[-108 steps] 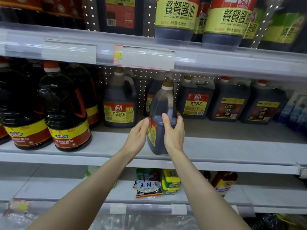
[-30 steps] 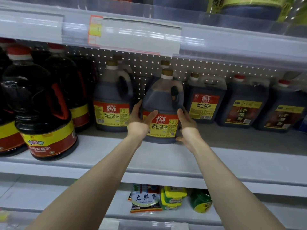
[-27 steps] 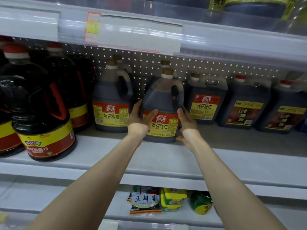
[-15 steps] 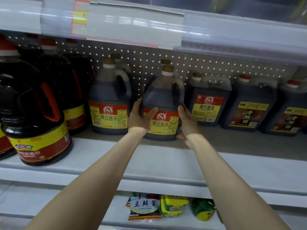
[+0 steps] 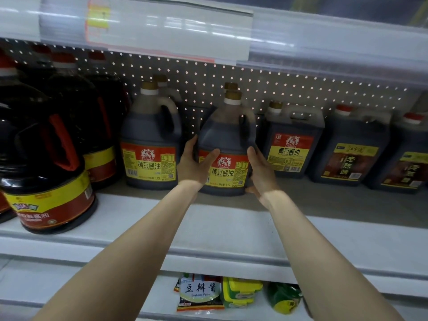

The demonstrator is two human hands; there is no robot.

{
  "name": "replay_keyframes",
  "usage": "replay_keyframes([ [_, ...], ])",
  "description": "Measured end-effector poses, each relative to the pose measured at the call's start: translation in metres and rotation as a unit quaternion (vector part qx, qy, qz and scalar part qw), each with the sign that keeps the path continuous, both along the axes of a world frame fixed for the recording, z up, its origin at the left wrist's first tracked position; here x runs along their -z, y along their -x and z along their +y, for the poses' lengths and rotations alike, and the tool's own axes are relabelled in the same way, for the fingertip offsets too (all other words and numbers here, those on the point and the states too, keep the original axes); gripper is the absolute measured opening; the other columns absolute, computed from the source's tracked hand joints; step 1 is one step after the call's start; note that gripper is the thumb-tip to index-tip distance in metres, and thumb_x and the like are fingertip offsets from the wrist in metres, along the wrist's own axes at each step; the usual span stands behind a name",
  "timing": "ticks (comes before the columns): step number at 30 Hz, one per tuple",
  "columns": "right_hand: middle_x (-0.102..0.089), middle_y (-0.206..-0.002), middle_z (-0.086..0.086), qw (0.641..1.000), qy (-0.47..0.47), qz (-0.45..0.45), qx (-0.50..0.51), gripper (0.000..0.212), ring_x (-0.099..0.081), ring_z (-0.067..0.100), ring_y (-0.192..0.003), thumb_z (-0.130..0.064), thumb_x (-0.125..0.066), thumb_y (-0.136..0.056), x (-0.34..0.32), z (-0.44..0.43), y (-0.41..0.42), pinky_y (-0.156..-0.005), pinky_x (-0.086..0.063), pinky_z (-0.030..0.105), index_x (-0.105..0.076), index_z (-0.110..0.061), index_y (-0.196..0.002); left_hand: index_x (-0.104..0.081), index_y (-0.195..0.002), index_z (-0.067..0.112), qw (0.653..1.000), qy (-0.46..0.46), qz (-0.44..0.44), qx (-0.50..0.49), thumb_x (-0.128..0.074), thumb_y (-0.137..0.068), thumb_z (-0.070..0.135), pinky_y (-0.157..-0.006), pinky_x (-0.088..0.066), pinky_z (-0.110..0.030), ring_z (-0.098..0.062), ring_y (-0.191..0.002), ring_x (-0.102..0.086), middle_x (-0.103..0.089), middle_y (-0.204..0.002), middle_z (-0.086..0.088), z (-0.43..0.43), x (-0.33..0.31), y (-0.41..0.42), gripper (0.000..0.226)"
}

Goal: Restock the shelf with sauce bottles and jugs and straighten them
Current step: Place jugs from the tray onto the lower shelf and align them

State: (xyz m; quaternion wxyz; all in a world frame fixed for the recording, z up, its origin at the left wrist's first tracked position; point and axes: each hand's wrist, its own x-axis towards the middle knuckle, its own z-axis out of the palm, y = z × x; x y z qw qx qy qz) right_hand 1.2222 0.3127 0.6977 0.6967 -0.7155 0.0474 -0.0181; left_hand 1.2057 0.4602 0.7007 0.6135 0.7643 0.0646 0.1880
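Far left: round dark sauce bottle with red handle and yellow-red label, near the white shelf edge. Next, a dark soy jug with tan cap, set further back. My left hand clasps the left side of the middle dark soy jug with red-yellow label, thumb across the label. The jug stands upright on the shelf. My right hand presses flat-fingered on its right side. Just beside: a square dark jug, then red-capped vinegar jugs.
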Motion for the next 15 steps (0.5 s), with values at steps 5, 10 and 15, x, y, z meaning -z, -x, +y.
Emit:
replay_keyframes([
  [5,-0.054,-0.113,-0.009,1.0,0.004,-0.001,-0.007,0.054,-0.051,0.016,-0.103,-0.054,-0.038,-0.098,0.0009,-0.0021,-0.0008,-0.096,-0.042,0.047,-0.028,-0.036,-0.148,-0.035,-0.145,0.024,1.0,0.007,-0.005,0.001,-0.066,-0.087,0.037,-0.093,-0.043,-0.027,-0.023,-0.123,-0.053,-0.054,-0.137,0.0,-0.0017,0.0009,-0.001,0.067],
  [10,-0.056,-0.1,-0.017,1.0,-0.001,-0.01,-0.014,0.052,-0.052,0.012,-0.096,-0.05,-0.038,-0.099,0.0015,-0.0032,-0.001,-0.093,-0.042,0.045,-0.029,-0.035,-0.148,-0.036,-0.144,0.024,1.0,0.007,-0.008,0.0,-0.066,-0.087,0.037,-0.088,-0.042,-0.025,-0.023,-0.122,-0.054,-0.055,-0.136,0.0,-0.0021,0.0027,-0.0012,0.066],
  [15,-0.056,-0.11,-0.011,1.0,-0.005,-0.011,-0.019,0.053,-0.052,0.013,-0.099,-0.049,-0.039,-0.099,0.0013,-0.0037,-0.0028,-0.097,-0.042,0.047,-0.029,-0.034,-0.148,-0.036,-0.143,0.024,1.0,0.004,-0.011,-0.003,-0.066,-0.088,0.037,-0.086,-0.041,-0.022,-0.022,-0.121,-0.054,-0.055,-0.136,0.001,-0.0021,0.002,-0.0018,0.065],
])
